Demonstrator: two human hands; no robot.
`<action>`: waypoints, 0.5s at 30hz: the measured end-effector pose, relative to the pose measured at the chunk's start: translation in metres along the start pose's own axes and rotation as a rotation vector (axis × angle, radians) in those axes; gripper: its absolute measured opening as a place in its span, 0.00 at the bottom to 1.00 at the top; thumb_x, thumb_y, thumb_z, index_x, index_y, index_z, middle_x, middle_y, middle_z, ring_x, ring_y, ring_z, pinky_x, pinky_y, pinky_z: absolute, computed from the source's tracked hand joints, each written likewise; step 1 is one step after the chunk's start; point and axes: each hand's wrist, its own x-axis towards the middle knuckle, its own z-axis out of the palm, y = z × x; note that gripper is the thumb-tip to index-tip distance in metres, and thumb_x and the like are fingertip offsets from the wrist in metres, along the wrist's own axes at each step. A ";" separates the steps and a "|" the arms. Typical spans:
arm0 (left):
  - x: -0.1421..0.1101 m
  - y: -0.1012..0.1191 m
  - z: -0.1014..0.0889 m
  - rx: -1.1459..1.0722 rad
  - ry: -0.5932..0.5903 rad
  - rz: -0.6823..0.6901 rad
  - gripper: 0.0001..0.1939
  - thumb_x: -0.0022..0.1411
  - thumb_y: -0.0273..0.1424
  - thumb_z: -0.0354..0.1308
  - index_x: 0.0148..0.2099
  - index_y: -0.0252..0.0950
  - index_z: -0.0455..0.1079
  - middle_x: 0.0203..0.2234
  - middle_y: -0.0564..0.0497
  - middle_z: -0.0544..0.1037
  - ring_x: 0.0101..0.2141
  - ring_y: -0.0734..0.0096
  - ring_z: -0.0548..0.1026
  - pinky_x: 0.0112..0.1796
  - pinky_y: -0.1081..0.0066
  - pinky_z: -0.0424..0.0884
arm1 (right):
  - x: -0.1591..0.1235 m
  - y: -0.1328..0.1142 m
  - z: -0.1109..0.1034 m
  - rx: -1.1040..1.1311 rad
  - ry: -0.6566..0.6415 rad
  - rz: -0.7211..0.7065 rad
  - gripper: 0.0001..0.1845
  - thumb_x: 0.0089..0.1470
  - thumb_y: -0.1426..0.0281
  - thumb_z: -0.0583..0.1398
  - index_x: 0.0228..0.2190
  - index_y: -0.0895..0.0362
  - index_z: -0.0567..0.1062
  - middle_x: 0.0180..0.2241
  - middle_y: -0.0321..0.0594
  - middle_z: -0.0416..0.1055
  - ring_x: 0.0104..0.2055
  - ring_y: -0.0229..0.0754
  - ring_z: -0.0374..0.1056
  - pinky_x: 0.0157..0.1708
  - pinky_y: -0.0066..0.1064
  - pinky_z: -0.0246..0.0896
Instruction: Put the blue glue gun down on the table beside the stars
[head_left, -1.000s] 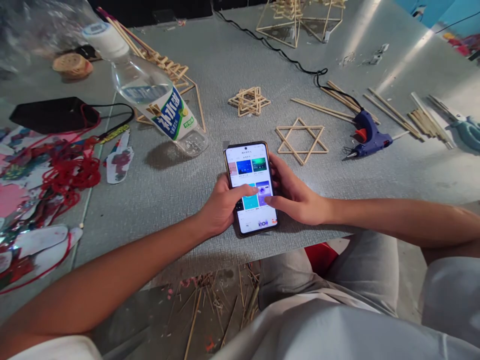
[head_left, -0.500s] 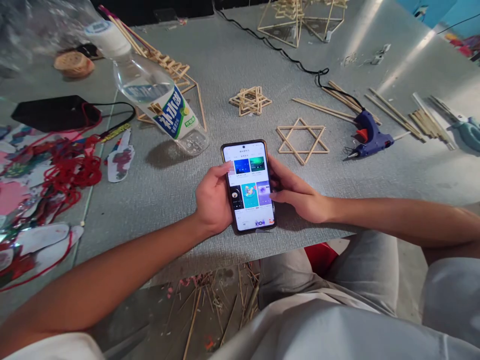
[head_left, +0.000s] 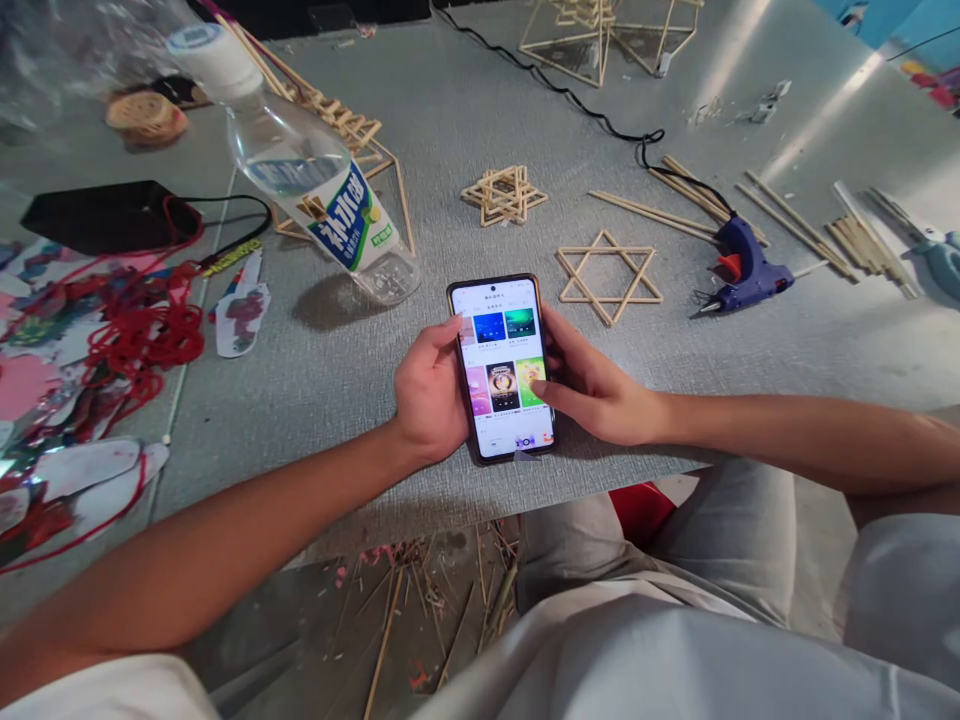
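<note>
Just above the near edge of the table, a smartphone [head_left: 504, 375] is held upright with its lit screen showing rows of coloured pictures. My left hand [head_left: 433, 392] grips its left side, thumb on the upper left edge of the screen. My right hand [head_left: 600, 390] wraps the right side, its thumb over a green picture on the screen; the fingers behind are partly hidden. Beyond the phone lie a flat six-pointed star of wooden sticks [head_left: 582, 297] and a smaller layered stick star [head_left: 504, 194]. A clear plastic bottle [head_left: 300, 185] stands to the left.
On the right lie a blue glue gun [head_left: 750, 265] with a black cord, loose wooden sticks [head_left: 799, 225] and scissors [head_left: 937, 255]. At left are a black box [head_left: 105, 217], red cord [head_left: 146, 335] and paper cut-outs [head_left: 86, 470]. Stick frames [head_left: 570, 45] stand at the back.
The lower row of pictures on the phone screen has scrolled sideways to different ones under my right thumb. Both hands keep their hold; the view has shifted slightly.
</note>
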 end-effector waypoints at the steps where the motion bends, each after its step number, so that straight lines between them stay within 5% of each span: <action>1: 0.000 0.000 0.000 -0.005 0.000 -0.004 0.18 0.66 0.45 0.61 0.44 0.36 0.82 0.48 0.42 0.90 0.64 0.38 0.82 0.66 0.40 0.80 | 0.000 0.000 0.000 -0.004 -0.005 -0.002 0.50 0.75 0.62 0.61 0.84 0.43 0.40 0.84 0.46 0.52 0.75 0.50 0.69 0.75 0.51 0.72; 8: -0.001 0.000 0.004 -0.004 -0.025 -0.012 0.20 0.65 0.45 0.62 0.48 0.36 0.82 0.51 0.41 0.89 0.64 0.37 0.82 0.65 0.39 0.80 | 0.002 -0.004 0.001 -0.115 -0.001 -0.022 0.62 0.64 0.62 0.73 0.82 0.48 0.42 0.75 0.54 0.65 0.71 0.53 0.72 0.72 0.52 0.75; 13: 0.000 -0.002 -0.002 0.076 -0.043 -0.021 0.20 0.57 0.44 0.67 0.45 0.35 0.82 0.48 0.40 0.89 0.65 0.33 0.81 0.68 0.36 0.76 | 0.010 -0.005 -0.001 0.029 0.201 0.071 0.23 0.74 0.59 0.63 0.63 0.49 0.66 0.62 0.45 0.78 0.62 0.45 0.77 0.64 0.44 0.79; 15: 0.000 -0.004 -0.005 0.080 -0.035 -0.072 0.19 0.52 0.39 0.68 0.44 0.34 0.81 0.45 0.40 0.89 0.65 0.32 0.81 0.70 0.35 0.74 | 0.013 -0.007 -0.002 0.058 0.244 0.094 0.16 0.75 0.58 0.62 0.58 0.49 0.68 0.60 0.43 0.80 0.60 0.44 0.77 0.63 0.43 0.78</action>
